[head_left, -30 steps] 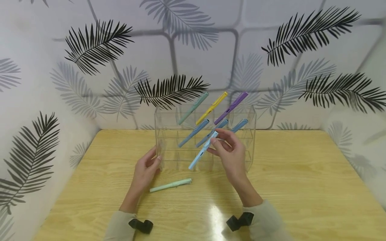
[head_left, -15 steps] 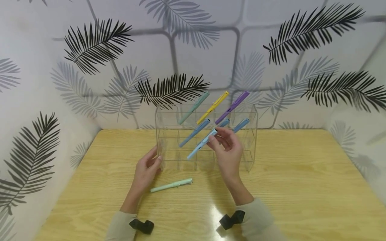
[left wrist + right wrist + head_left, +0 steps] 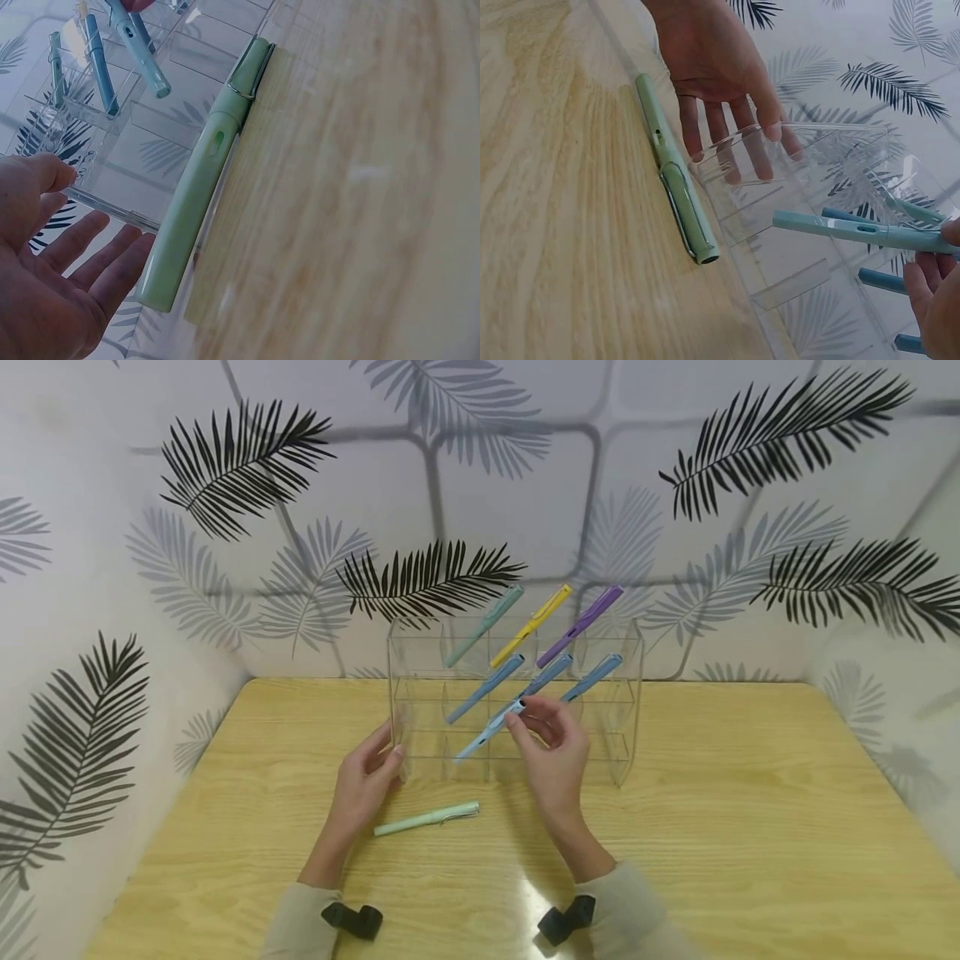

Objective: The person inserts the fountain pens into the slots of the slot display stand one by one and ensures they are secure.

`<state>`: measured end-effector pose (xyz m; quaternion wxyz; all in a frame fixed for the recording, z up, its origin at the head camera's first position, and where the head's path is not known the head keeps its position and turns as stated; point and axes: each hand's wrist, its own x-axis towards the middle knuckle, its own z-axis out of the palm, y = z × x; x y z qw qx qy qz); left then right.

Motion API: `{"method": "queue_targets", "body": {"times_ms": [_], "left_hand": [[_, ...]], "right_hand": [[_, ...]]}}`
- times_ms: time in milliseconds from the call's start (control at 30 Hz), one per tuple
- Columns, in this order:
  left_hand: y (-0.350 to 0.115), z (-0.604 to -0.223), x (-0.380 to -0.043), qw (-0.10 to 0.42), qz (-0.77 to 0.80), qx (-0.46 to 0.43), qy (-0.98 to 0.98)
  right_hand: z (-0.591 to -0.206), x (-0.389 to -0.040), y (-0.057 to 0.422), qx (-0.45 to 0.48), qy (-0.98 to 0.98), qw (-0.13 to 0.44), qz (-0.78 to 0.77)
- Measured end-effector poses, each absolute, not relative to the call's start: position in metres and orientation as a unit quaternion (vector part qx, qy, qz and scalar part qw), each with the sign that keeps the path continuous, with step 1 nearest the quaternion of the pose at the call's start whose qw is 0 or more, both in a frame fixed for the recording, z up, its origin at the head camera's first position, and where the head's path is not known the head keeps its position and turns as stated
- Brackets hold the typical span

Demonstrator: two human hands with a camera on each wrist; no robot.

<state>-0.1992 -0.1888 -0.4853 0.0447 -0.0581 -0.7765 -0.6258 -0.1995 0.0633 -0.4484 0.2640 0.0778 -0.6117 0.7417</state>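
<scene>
My right hand (image 3: pixel 555 760) pinches a light blue capped pen (image 3: pixel 483 733) near its clip end, between thumb and fingers. The pen slants with its lower end in front of the bottom tier of a clear pen rack (image 3: pixel 637 693); whether it touches the rack I cannot tell. My left hand (image 3: pixel 365 781) holds the rack's left side, thumb at the front edge and fingers behind the clear panel, as the right wrist view shows. A pale green pen (image 3: pixel 426 819) lies on the table before the rack, close to the left hand in the left wrist view (image 3: pixel 196 180).
Teal (image 3: pixel 483 627), yellow (image 3: pixel 530 627) and purple (image 3: pixel 579 627) pens lean in the top tier. Three blue pens (image 3: pixel 483 689) lean in the middle tier. The rack stands on a wooden table (image 3: pixel 750 793) near a leaf-patterned wall (image 3: pixel 510 510).
My right hand has moved left and slightly down with the light blue pen, whose lower end has shifted left along the bottom tier. The left hand keeps its place on the rack.
</scene>
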Motion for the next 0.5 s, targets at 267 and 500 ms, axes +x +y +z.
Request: {"method": "queue_targets", "body": {"times_ms": [267,500], "left_hand": [[-0.1887,-0.4845,-0.1984,0.041,-0.627,-0.058,-0.776],[-0.1888,-0.4842,-0.1979,0.044,-0.631,-0.056,-0.773]], "right_hand": [[-0.4542,-0.1973,0.0579,0.049,-0.623,0.236,0.744],[-0.4544,-0.1979,0.0536,0.039,-0.649,0.237,0.721]]}}
